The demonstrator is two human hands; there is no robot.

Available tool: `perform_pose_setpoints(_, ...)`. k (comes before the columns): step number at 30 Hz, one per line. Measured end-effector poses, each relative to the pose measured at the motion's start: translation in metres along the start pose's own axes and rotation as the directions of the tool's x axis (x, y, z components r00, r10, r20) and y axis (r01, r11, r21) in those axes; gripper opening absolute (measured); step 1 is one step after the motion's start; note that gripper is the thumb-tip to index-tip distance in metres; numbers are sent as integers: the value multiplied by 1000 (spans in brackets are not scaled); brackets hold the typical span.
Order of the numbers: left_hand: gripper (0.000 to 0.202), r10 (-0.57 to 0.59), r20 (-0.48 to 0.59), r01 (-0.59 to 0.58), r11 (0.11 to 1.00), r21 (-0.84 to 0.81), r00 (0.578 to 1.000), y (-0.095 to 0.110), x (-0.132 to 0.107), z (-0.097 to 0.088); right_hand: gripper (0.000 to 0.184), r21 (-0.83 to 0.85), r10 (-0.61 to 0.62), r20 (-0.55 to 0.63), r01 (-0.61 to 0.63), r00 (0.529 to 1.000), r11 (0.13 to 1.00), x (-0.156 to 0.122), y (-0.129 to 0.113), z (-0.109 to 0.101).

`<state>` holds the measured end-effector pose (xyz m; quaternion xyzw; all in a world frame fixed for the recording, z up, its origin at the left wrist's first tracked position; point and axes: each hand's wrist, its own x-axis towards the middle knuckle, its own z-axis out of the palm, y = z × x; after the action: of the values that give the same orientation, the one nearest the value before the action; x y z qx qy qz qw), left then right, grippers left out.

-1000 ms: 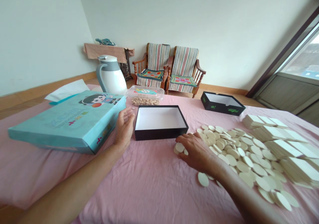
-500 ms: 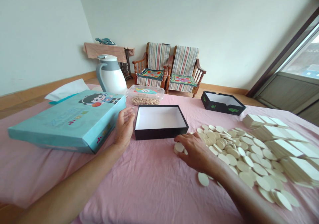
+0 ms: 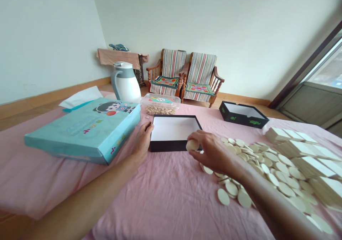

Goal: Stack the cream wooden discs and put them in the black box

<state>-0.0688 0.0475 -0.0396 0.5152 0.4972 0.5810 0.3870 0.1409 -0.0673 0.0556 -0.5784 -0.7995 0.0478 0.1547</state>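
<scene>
A black box with a white inside (image 3: 173, 146) sits on the pink cloth in front of me. At its left end, my left hand (image 3: 143, 140) has its fingers closed on the wall. My right hand (image 3: 210, 149) pinches a round wooden disc (image 3: 191, 145) between thumb and fingers, just by the box's front right corner. Whether more discs are stacked behind this one, I cannot tell. To the right, a spread pile of pale wooden discs (image 3: 269, 164) lies partly hidden under my right forearm.
Left stands a turquoise carton (image 3: 80, 129). Behind are a white-and-grey jug (image 3: 128, 85) and a clear tub of nuts (image 3: 160, 106). Another black box (image 3: 240, 118) is at back right, near stacks of pale wooden rectangles (image 3: 307, 152). Two armchairs (image 3: 199, 76) stand beyond the table.
My right hand has lifted a disc from the pile up to the box's front right corner. My left hand has closed on the box's left end. The view has shifted slightly.
</scene>
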Motion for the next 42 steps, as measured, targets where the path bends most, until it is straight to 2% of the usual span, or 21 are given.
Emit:
perform_pose_setpoints(2, 36, -36, 20, 37, 999, -36, 999, 1, -1, 0, 20, -22, -60, -10, 60, 998, 998, 29, -7, -7)
perform_pose_setpoints(4, 38, -68, 35, 70, 996, -61, 997, 3, -3, 0, 24, -83, -97, 23, 98, 995, 992, 63, -14, -3)
perform_pose_setpoints(7, 39, -92, 45, 95, 993, -74, 995, 5, -5, -2, 25, -195, -115, 216, 158, 970, 968, 111, -21, 19)
perform_pose_setpoints(9, 37, -88, 50, 91, 993, -69, 995, 4, -5, -3, 24, -209, -127, 250, 181, 960, 961, 134, -24, 37)
perform_pose_setpoints(12, 35, -66, 62, 69, 996, -55, 996, 2, -4, -5, 23, -212, -136, 270, 197, 953, 957, 153, -29, 59)
perform_pose_setpoints(16, 34, -57, 55, 60, 997, -40, 997, 2, -4, -5, 25, -202, -141, 275, 201, 951, 959, 159, -30, 74)
perform_pose_setpoints(20, 34, -64, 56, 66, 997, -34, 996, 2, -4, -4, 25, -177, -122, 263, 172, 957, 969, 156, -27, 71)
perform_pose_setpoints(26, 33, -78, 80, 82, 995, -50, 994, 2, -4, -3, 27, -131, 69, 239, -38, 968, 991, 152, -20, 68)
perform_pose_setpoints(30, 33, -81, 80, 86, 995, -53, 994, 3, -5, -3, 32, -61, 195, 238, -186, 952, 981, 160, -20, 75)
perform_pose_setpoints(33, 33, -77, 78, 81, 995, -52, 994, 4, -5, -4, 25, 5, 261, 257, -271, 931, 963, 167, -23, 78)
perform_pose_setpoints(38, 31, -66, 82, 70, 996, -54, 994, 7, -5, -4, 19, 103, 314, 240, -346, 919, 933, 174, -29, 81)
perform_pose_setpoints(42, 31, -66, 74, 69, 997, -46, 995, 8, -6, -4, 16, 185, 293, 229, -337, 928, 923, 171, -24, 77)
